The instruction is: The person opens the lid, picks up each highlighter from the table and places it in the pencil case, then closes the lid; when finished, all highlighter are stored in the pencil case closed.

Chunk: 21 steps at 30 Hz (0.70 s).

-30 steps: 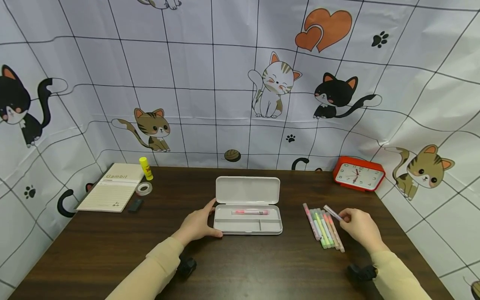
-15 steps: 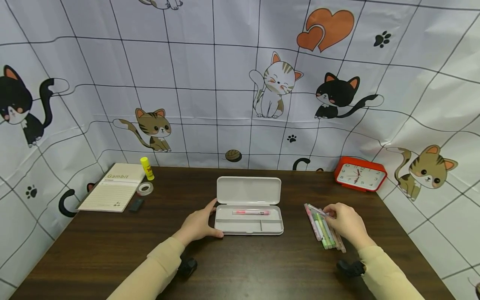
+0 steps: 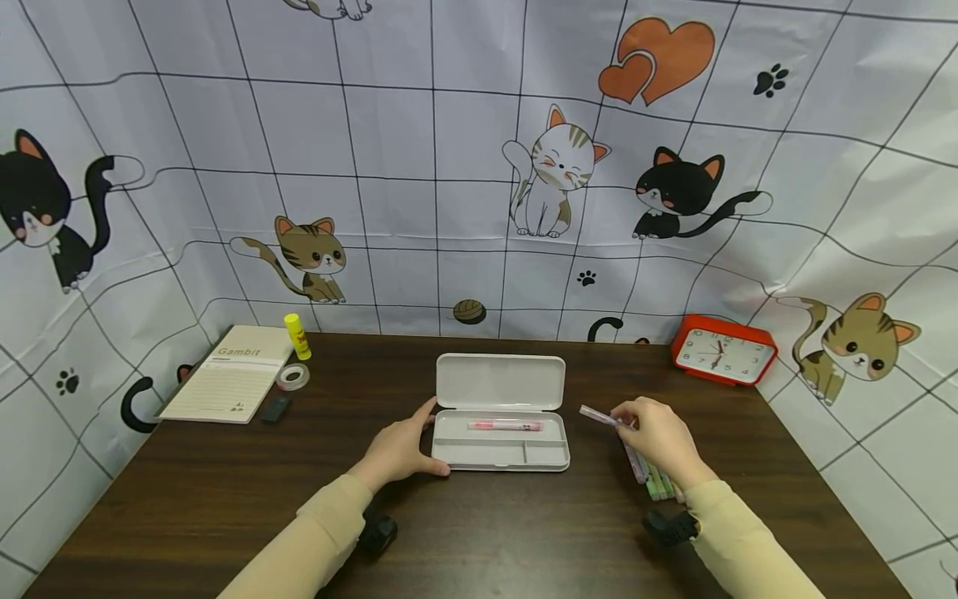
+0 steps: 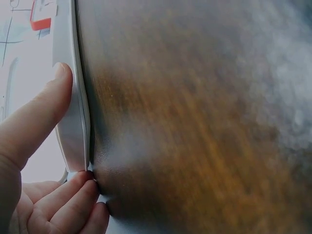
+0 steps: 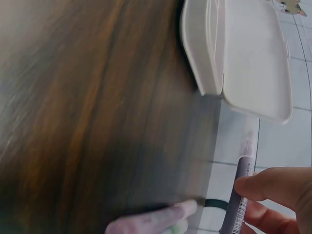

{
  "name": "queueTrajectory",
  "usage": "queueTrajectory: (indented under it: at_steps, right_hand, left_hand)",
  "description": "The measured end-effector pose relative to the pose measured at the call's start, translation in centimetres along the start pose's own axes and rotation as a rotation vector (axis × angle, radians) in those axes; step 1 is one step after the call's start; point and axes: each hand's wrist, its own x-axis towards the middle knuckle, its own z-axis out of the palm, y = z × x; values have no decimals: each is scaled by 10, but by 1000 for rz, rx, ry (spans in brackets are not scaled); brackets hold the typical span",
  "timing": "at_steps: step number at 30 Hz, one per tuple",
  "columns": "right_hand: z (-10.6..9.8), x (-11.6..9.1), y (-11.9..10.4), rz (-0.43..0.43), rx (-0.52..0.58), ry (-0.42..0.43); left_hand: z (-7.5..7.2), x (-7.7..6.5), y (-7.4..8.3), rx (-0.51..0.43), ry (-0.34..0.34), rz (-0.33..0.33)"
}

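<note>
A white pencil case (image 3: 500, 380) lies with its lid raised in the middle of the table. One pink marker (image 3: 505, 425) rests in its long back compartment. At the case's left end my left hand (image 3: 395, 449) grips it, thumb along the front side and fingers at the corner. My right hand (image 3: 659, 437) pinches a pale purple marker (image 5: 243, 170) between thumb and fingers, its capped end pointing left at the case. Under that hand, partly hidden by it, several markers (image 3: 656, 484) lie side by side on the table.
Back left holds a notebook (image 3: 234, 374), a yellow glue stick (image 3: 297, 336), a roll of white tape (image 3: 293, 377) and a dark eraser (image 3: 275, 409). A red clock (image 3: 724, 349) stands at the back right. A cat-print curtain (image 3: 397, 166) encloses the table.
My right hand has carried the purple marker leftward from the right side of the row, across the other markers, to nearer the pencil case. My left hand keeps its place on the case.
</note>
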Motion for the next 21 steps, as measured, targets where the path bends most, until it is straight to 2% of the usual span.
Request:
queueTrajectory:
  at_steps: [6, 15, 21]
  right_hand:
    - [8, 6, -12, -56, -4, 14]
    - [26, 16, -38, -135, 5, -3]
    - [38, 22, -61, -179, -14, -13]
  left_hand:
    - [-3, -4, 2, 16, 4, 34]
    - [1, -1, -1, 1, -3, -8]
    - [0, 0, 0, 0, 2, -3]
